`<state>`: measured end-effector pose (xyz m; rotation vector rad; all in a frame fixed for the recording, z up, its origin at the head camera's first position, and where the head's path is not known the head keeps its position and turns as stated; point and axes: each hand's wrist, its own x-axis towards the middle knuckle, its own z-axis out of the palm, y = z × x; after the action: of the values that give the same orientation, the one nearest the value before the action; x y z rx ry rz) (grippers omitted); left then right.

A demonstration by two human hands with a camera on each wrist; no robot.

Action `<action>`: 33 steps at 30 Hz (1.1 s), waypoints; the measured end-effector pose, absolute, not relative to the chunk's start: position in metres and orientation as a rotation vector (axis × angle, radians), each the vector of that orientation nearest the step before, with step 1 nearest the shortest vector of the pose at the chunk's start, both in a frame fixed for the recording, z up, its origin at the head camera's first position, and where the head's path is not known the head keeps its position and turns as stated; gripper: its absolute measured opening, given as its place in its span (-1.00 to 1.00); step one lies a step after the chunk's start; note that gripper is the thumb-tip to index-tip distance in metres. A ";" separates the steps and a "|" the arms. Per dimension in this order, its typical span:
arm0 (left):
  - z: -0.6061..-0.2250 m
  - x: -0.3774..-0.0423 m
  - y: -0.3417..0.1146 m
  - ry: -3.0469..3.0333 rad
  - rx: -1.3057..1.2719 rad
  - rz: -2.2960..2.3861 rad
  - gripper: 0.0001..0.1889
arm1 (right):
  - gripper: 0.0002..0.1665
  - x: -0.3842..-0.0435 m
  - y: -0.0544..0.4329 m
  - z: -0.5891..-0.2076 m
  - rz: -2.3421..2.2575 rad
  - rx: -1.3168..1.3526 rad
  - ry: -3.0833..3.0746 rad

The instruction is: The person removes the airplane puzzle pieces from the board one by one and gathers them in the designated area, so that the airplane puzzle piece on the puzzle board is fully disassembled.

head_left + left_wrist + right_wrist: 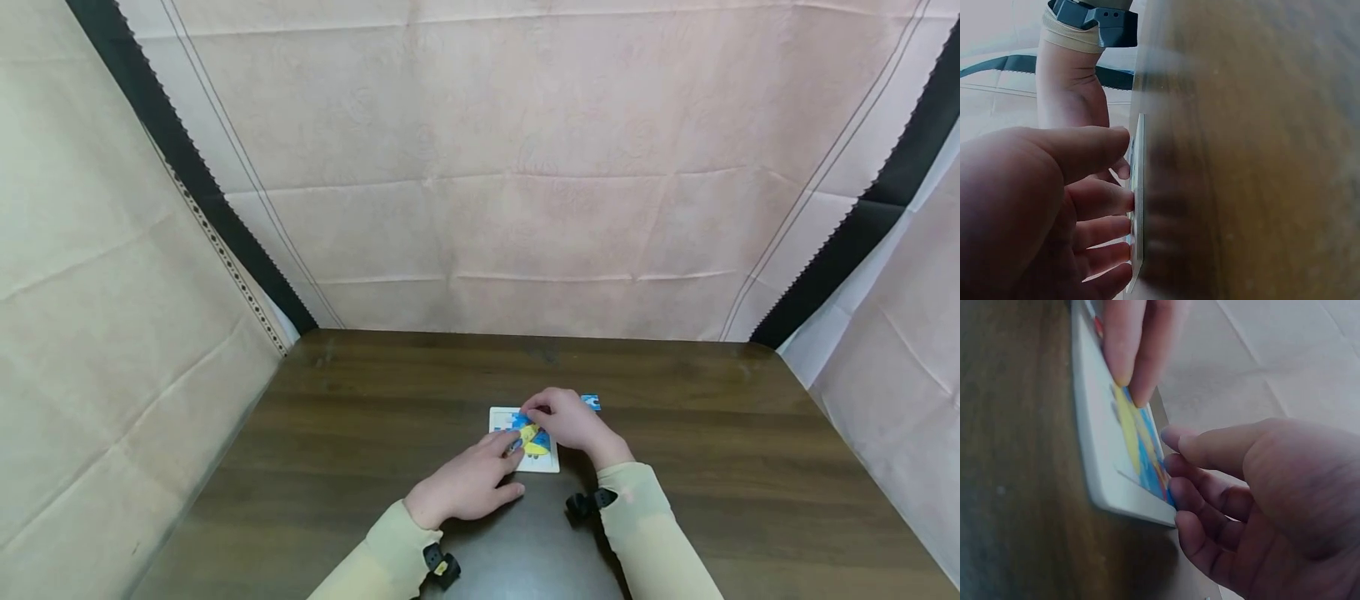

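A thin white-framed puzzle board (542, 463) with a yellow and blue picture lies on the table. My left hand (474, 482) reaches over its left side, fingers extended and fingertips resting on the picture; the left wrist view shows them along the board's face (1139, 187). My right hand (572, 423) is over the upper right part, fingers bent and tips at the picture. In the right wrist view, the right thumb (1200, 450) and forefinger come together close over the board (1104, 487); I cannot tell whether they pinch a piece.
A small blue patterned piece (591, 402) lies on the brown wooden table (405, 400) just beyond the right hand. Pale cloth walls (525, 167) rise behind the table and at both sides. Each wrist wears a black camera band (441, 567).
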<state>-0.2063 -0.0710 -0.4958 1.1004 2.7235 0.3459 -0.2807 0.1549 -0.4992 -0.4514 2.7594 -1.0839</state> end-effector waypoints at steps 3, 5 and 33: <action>-0.496 -0.206 -0.071 2.722 1.097 0.358 -0.34 | -0.83 -0.281 0.153 -0.499 -1.056 -0.450 2.770; -0.495 -0.206 -0.072 2.719 1.091 0.363 -0.34 | -0.83 -0.281 0.153 -0.499 -1.054 -0.449 2.771; -0.488 -0.200 -0.056 2.741 1.036 0.265 -0.29 | -0.83 -0.282 0.150 -0.498 -0.978 -0.491 2.817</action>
<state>-0.1999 -0.0558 -0.4884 1.0359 2.7407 0.2649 -0.2817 0.1503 -0.4980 -0.4906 2.8169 -0.9775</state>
